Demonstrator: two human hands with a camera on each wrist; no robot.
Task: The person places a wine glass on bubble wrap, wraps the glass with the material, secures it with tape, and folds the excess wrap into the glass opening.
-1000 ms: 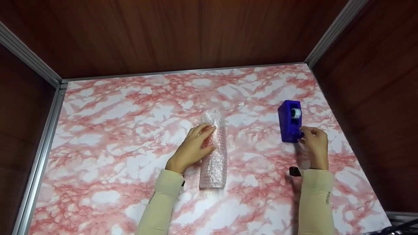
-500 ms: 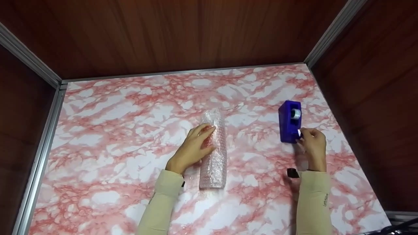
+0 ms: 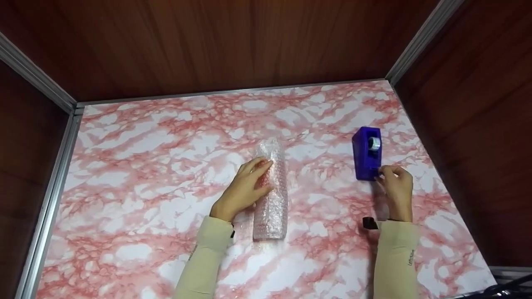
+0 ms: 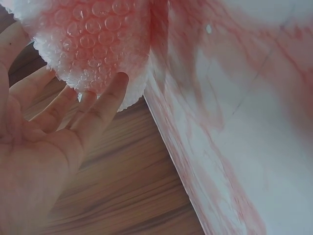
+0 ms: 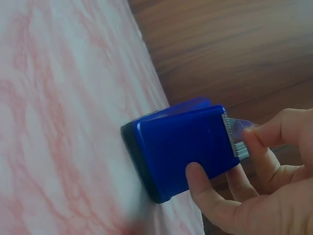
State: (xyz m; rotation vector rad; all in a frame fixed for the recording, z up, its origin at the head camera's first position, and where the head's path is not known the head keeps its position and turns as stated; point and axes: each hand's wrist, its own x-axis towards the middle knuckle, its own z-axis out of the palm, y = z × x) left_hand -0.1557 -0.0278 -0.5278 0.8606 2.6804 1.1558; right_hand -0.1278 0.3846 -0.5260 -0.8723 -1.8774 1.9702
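A bubble-wrapped roll (image 3: pixel 271 216) lies lengthwise on the table, pointing away from me. My left hand (image 3: pixel 241 189) rests against its left side, index finger and thumb lying on top. In the left wrist view, fairly straight fingers (image 4: pixel 100 110) touch the bubble wrap (image 4: pixel 98 29). Whatever the wrap may contain is hidden. To the right stands a blue tape dispenser (image 3: pixel 361 155) with a tape roll (image 3: pixel 374 144) in it. My right hand (image 3: pixel 397 191) is at its near end. Seen from the right wrist, it pinches the clear tape (image 5: pixel 238 126) by the toothed cutter (image 5: pixel 229 134), another fingertip touching the dispenser's front.
The table (image 3: pixel 145 187) has a red-and-white marbled top. Dark wooden panels (image 3: pixel 232 45) with metal frame strips enclose its back and sides. Black cables (image 3: pixel 509 288) lie at the lower right corner.
My right hand has shifted slightly left and toward me at the dispenser's near end. The left hand and the bubble-wrapped roll have stayed in place.
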